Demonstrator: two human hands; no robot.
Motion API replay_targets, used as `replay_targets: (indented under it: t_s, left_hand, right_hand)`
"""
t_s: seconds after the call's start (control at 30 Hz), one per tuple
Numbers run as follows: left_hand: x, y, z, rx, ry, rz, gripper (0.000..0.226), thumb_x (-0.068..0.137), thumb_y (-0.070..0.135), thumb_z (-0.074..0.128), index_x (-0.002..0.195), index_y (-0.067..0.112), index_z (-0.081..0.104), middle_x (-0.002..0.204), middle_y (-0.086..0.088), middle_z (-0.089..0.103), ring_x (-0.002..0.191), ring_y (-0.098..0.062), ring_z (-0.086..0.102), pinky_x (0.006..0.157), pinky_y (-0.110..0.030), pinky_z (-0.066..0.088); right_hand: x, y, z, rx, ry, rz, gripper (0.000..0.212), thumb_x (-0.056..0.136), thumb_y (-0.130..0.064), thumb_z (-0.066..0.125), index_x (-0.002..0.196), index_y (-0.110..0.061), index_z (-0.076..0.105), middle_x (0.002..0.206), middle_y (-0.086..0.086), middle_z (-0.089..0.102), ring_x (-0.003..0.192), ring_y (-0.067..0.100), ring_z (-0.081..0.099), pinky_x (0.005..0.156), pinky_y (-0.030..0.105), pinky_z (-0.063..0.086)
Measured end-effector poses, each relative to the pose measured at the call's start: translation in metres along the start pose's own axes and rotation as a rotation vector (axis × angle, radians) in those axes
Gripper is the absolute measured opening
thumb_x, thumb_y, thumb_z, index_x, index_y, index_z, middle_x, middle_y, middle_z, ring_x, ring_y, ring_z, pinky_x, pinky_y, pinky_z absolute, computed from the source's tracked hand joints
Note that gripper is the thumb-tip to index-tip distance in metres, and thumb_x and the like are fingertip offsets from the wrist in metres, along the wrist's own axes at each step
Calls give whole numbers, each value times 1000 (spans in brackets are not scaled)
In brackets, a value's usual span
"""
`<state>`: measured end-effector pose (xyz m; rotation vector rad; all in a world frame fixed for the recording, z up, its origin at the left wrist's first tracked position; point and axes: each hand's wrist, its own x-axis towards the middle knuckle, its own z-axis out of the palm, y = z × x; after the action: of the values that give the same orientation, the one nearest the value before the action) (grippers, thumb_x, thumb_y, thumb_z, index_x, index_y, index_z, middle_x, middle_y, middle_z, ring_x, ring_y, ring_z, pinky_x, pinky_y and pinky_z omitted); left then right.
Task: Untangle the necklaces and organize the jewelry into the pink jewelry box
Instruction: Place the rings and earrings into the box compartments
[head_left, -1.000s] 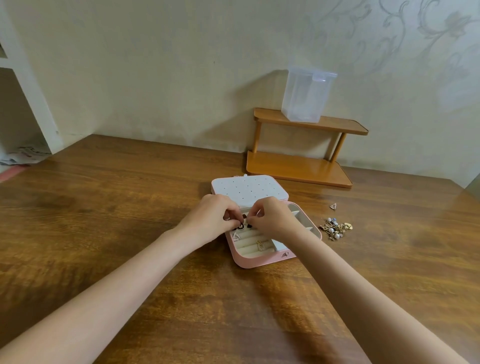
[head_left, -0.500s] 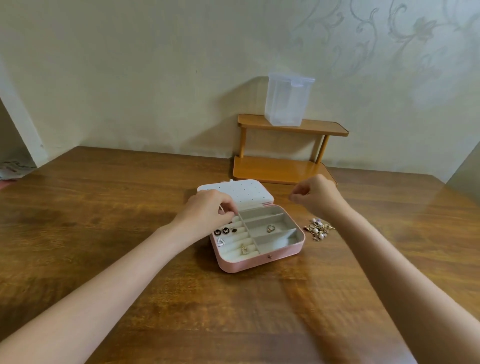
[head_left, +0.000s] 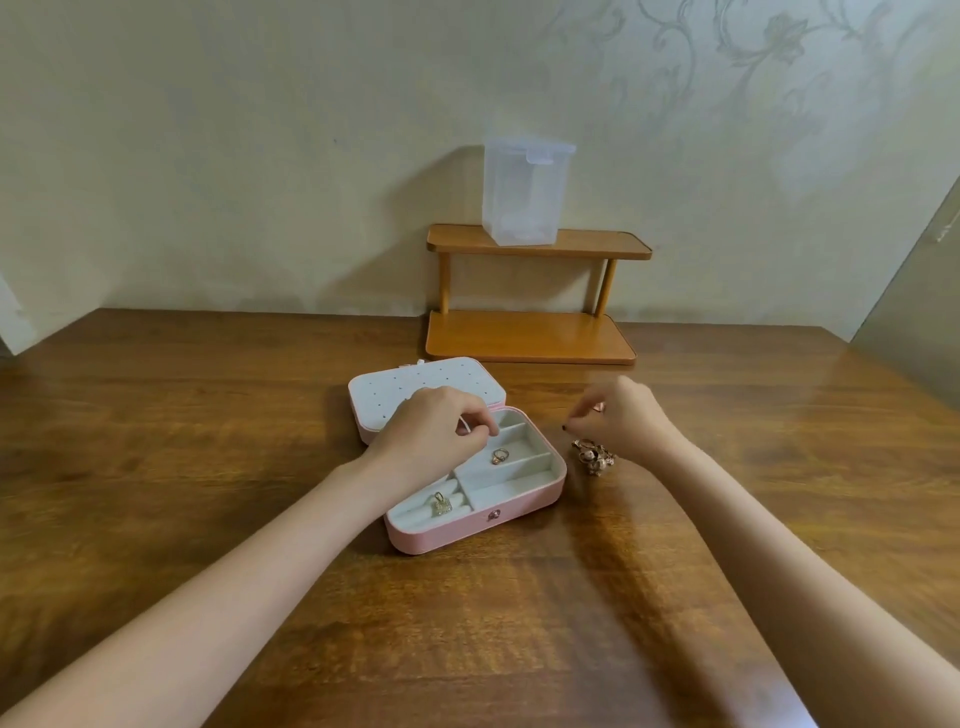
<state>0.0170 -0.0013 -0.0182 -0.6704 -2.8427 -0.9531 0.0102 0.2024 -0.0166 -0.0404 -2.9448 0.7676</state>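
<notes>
Two hands (head_left: 436, 428) (head_left: 626, 415), one pink jewelry box (head_left: 524, 506), two rings (head_left: 500, 455) (head_left: 441, 504) inside.

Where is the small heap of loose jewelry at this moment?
In the head view the jewelry heap lies on the wooden table, just right of the pink jewelry box and directly under the right hand.

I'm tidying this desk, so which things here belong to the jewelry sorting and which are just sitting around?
Part of the job:
open pink jewelry box
gold ring in compartment
gold jewelry pile on table

Just sitting around:
two-tier wooden shelf
clear plastic container
</notes>
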Motion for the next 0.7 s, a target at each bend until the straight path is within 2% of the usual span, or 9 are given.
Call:
replay_targets:
  t_s: [0.07, 0.13, 0.2, 0.27, 0.4, 0.47, 0.57, 0.7]
  left_hand:
    - [3, 4, 2, -86, 46, 2, 16, 90, 15, 59, 95, 20, 73, 96, 3, 70, 88, -7, 60, 79, -24, 50]
    - [7, 8, 1, -206, 88, -17, 13, 89, 18, 62, 97, 21, 72, 96, 4, 69, 89, -6, 61, 80, -24, 51]
    - [8, 11, -1, -350, 103, -49, 12, 87, 19, 66, 97, 22, 71, 95, 3, 69, 88, -9, 63, 80, -25, 53]
    - [6, 16, -4, -465, 88, -71, 11, 85, 15, 68, 94, 19, 72, 92, 1, 70, 84, -11, 65, 77, -24, 54]
    - [-1, 11, -14, -449, 85, -101, 16, 83, 7, 69, 79, 22, 70, 80, 0, 72, 79, -15, 68, 73, -24, 56]
    - [-4, 3, -21, -505, 69, -186, 11, 81, 7, 71, 80, 18, 70, 77, -3, 72, 77, -16, 69, 74, -25, 57]
    - [-10, -8, -31, -672, 69, -332, 4, 81, 9, 71, 84, 11, 70, 74, -5, 71, 67, -8, 67, 69, -20, 56]
    - [-17, -20, -38, -803, 92, -411, 4, 81, 10, 70, 85, 9, 70, 73, -3, 70, 69, -9, 65, 73, -22, 54]
  right_hand:
    - [-2, -4, -13, 393, -53, 88, 9, 87, -12, 64, 86, -5, 69, 88, 5, 65, 72, 11, 52, 63, 24, 42]
    - [-5, -10, -24, 773, -271, 159, 7, 89, -10, 61, 89, -4, 66, 87, 10, 68, 66, 12, 57, 58, 21, 48]
    - [-8, -17, -29, 932, -446, 163, 7, 90, -7, 60, 91, -2, 64, 83, 13, 69, 62, 12, 63, 55, 18, 52]
    - [-9, -27, -28, 916, -507, 131, 9, 89, -5, 59, 90, 0, 66, 77, 11, 69, 60, 11, 64, 55, 16, 53]
    - [-9, -45, -18, 801, -459, 64, 9, 87, -7, 63, 86, 0, 69, 75, 12, 70, 60, 10, 64, 57, 15, 54]
    - [-9, -54, -10, 795, -401, 7, 7, 85, -8, 66, 84, -2, 68, 74, 11, 70, 60, 11, 64, 57, 15, 53]
    - [-7, -67, 1, 829, -299, -118, 9, 83, -7, 67, 84, 1, 67, 73, 11, 68, 63, 11, 64, 58, 16, 51]
    - [-3, -83, 13, 801, -291, -208, 7, 85, -4, 63, 82, -3, 69, 81, 8, 68, 70, 9, 63, 65, 17, 52]
